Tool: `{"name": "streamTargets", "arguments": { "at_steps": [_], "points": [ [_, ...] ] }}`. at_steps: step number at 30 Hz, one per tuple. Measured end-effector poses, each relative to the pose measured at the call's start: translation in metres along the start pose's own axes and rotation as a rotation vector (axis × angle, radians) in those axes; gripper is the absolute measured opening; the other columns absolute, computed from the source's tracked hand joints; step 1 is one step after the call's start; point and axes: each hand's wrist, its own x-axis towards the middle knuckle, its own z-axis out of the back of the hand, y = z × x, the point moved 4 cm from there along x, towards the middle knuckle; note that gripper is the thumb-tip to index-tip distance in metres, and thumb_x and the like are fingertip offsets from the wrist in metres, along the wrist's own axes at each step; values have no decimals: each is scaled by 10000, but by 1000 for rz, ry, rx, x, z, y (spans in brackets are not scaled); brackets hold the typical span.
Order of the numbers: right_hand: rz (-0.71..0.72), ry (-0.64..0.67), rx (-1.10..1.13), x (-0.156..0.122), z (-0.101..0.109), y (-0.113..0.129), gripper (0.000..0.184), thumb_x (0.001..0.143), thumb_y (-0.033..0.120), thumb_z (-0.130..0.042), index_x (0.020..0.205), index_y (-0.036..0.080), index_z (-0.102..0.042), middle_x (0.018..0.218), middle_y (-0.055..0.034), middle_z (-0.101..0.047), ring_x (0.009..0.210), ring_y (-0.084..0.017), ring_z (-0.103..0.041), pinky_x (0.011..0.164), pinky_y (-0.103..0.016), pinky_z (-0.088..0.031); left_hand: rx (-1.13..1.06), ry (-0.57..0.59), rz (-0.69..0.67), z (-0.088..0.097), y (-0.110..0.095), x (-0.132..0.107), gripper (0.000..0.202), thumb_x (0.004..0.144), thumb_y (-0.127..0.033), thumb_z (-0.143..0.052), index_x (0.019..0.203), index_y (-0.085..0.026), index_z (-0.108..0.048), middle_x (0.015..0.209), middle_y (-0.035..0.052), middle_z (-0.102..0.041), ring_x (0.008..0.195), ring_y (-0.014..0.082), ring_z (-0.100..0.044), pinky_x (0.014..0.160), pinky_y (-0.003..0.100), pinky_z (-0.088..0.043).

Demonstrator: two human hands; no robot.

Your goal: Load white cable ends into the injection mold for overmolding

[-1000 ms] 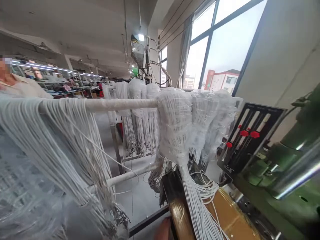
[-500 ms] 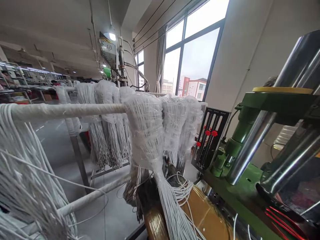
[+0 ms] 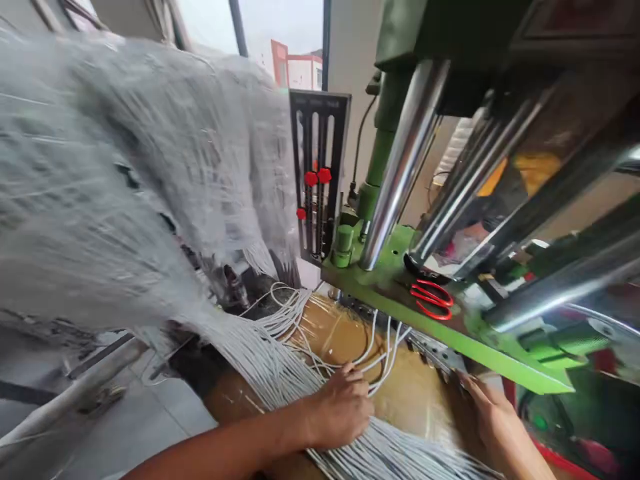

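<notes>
My left hand (image 3: 345, 408) lies over a thick bundle of white cables (image 3: 280, 373), its fingers curled round a few cable ends. From near its fingertips, several white cables (image 3: 387, 357) arch up to the metal mould bar (image 3: 433, 353) at the green machine's edge. My right hand (image 3: 493, 410) is at the right end of that bar, fingers stretched out and touching or close to it; its fingertips are partly blurred. Under the bundle is a brown, tape-covered surface (image 3: 345, 337).
A green press (image 3: 500, 353) with chrome columns (image 3: 405, 167) stands on the right. Red-handled scissors (image 3: 433, 300) lie on its bed. A black panel with red knobs (image 3: 320, 173) stands behind. Plastic-wrapped cable bundles (image 3: 165, 147) hang at left, above a wrapped rail (image 3: 75, 393).
The view has swung down and to the right, closer to the press. Both my hands have come into view, the left on the cables, the right at the mould bar.
</notes>
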Motion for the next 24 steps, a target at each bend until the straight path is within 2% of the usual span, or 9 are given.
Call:
{"name": "streamTargets", "arguments": {
  "at_steps": [2,4,6,8,12,16,19,22,24],
  "points": [
    [-64,35,14,-26,14,8,384,889,125,-391,1193,150,-625,1107,-170,-658,1022,-300,-632,857,-490,-536,-35,-134,-31,14,-1,2,88,869,-198,-562,792,-194,-604,850,23,-640,919,207,-574,1051,500,-309],
    [-101,112,142,-29,27,39,365,922,233,-441,1246,169,-599,1301,-156,-574,1211,-313,-529,985,-498,-468,-75,-269,-48,31,-1,4,117,871,-126,-512,861,-201,-601,1008,30,-629,1052,212,-537,1098,499,-232],
    [-127,250,410,-22,35,80,384,946,343,-465,1302,227,-551,1277,-102,-608,1161,-235,-579,969,-395,-495,-89,-359,-74,45,-2,5,160,866,-92,-476,907,-195,-591,1107,56,-598,1130,230,-492,1077,473,-262],
    [-140,342,564,-16,44,116,472,906,363,-555,1361,263,-481,1239,-68,-644,1117,-213,-609,951,-361,-501,-108,-364,-97,51,-5,6,174,879,-89,-435,918,-184,-576,1024,68,-606,1035,224,-518,973,413,-363],
    [-174,386,456,-26,59,131,364,891,282,-538,1251,256,-581,1092,-67,-716,977,-252,-675,830,-364,-528,-301,-142,37,52,0,7,223,945,-171,-354,885,-179,-568,806,27,-595,771,174,-515,755,303,-408],
    [-266,413,222,-56,64,83,259,865,217,-499,1049,295,-665,878,-12,-750,785,-228,-710,647,-300,-515,-595,109,259,58,8,-5,297,983,-342,-345,860,-188,-566,712,-24,-558,655,128,-488,601,229,-360],
    [-277,414,61,-73,65,65,250,789,136,-518,914,271,-688,752,-12,-732,687,-233,-700,586,-306,-507,-545,212,212,60,-1,-14,291,966,-340,-387,827,-189,-593,735,-19,-603,682,135,-522,618,234,-347],
    [-134,366,20,-72,70,96,454,672,104,-599,1102,238,-651,1021,-78,-716,948,-305,-669,789,-427,-530,-407,307,63,46,-27,-13,191,904,-282,-491,802,-199,-630,776,6,-666,723,170,-578,664,256,-360],
    [-18,336,134,-65,74,132,658,673,144,-642,1311,232,-510,1243,-95,-628,1137,-307,-580,953,-467,-463,-379,333,24,36,-44,-8,134,872,-266,-533,830,-206,-645,799,24,-690,742,194,-606,664,262,-375]
  ]
}}
